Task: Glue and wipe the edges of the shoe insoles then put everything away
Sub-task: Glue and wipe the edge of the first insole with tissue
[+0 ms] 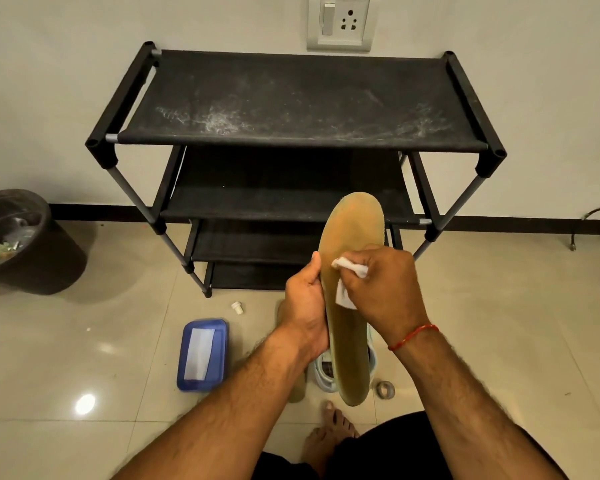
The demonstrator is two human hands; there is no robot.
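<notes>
The left hand (305, 299) gripped a tan foam shoe insole (352, 289) upright by its edge while the right hand (385, 285) pressed a crumpled white tissue (347, 282) against it, above the glossy beige tiled floor (84, 358).

A dusty black rack (291, 98) stands against the wall (49, 81), socket plate (340, 22) above, dark bin (32, 244) left.
</notes>
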